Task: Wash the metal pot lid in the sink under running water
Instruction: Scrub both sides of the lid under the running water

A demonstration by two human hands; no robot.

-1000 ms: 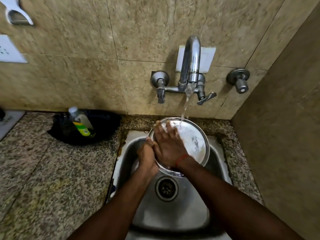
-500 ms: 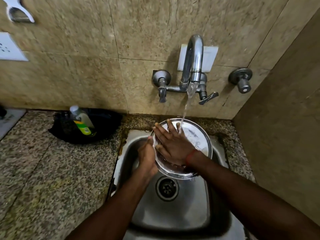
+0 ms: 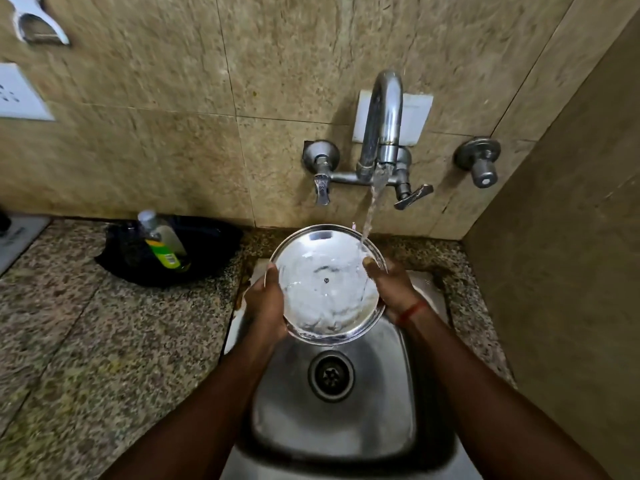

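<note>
Steel sink (image 3: 398, 393), tap (image 3: 382, 116) running — we hold the lid (image 3: 327, 284) over it, left hand (image 3: 265, 303) gripping at 9 o'clock, right hand (image 3: 391, 285) at 3. Water sheets its face; rinse looks under way — other side apparently remains.

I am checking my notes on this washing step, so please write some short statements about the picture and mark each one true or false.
1. Both hands hold the metal lid by its edges. True: the left hand grips the left rim and the right hand the right rim.
2. The tap is turned off. False: a stream of water runs from it onto the lid.
3. The lid lies flat on the bottom of the sink. False: it is held above the drain.
4. A bottle with a green label stands on the counter to the left. True.
5. The right hand rubs the middle of the lid. False: it is at the rim.
</note>
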